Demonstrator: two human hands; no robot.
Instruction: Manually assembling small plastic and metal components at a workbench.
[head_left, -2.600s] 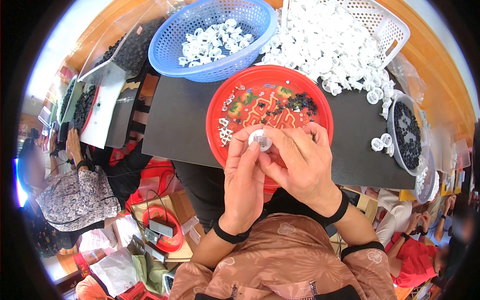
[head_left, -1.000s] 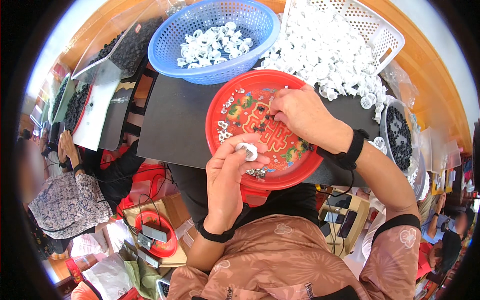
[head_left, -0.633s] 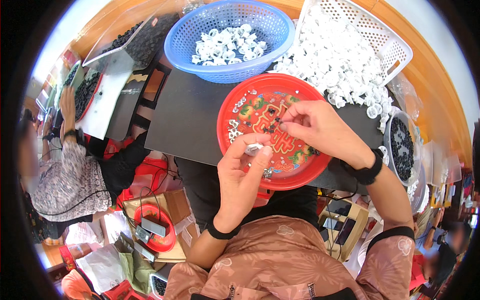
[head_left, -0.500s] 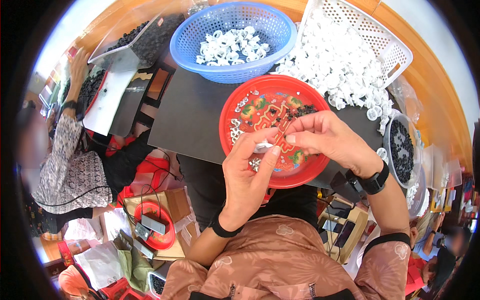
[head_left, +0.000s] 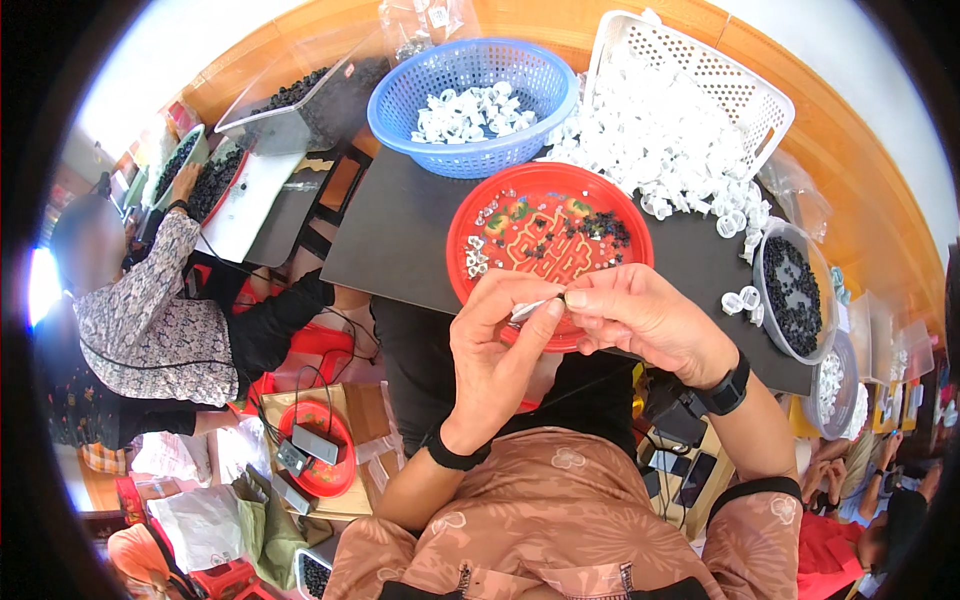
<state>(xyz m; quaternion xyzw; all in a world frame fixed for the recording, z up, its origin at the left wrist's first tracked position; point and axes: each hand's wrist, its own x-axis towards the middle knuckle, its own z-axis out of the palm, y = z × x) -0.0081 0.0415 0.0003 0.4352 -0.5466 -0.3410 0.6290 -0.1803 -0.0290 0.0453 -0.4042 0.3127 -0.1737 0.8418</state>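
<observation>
My left hand [head_left: 497, 345] and my right hand [head_left: 640, 318] meet over the near rim of a red plastic plate [head_left: 548, 232]. Between their fingertips they pinch a small white plastic cap [head_left: 527, 309]. The plate carries small black and silver parts on a printed pattern. Behind it stands a blue basket [head_left: 474, 95] with white caps inside. A heap of white caps [head_left: 660, 140] spills from a tipped white basket [head_left: 700, 80] at the back right.
The plate sits on a dark table [head_left: 400, 230]. A clear bowl of small black parts [head_left: 790, 290] stands at the right. A person in a patterned top [head_left: 150, 330] works at the left by trays of black parts [head_left: 210, 180]. A red tray [head_left: 320, 450] lies on the floor.
My right hand drew back from picking in the red plate and joined my left hand at the white cap. The view shifted slightly.
</observation>
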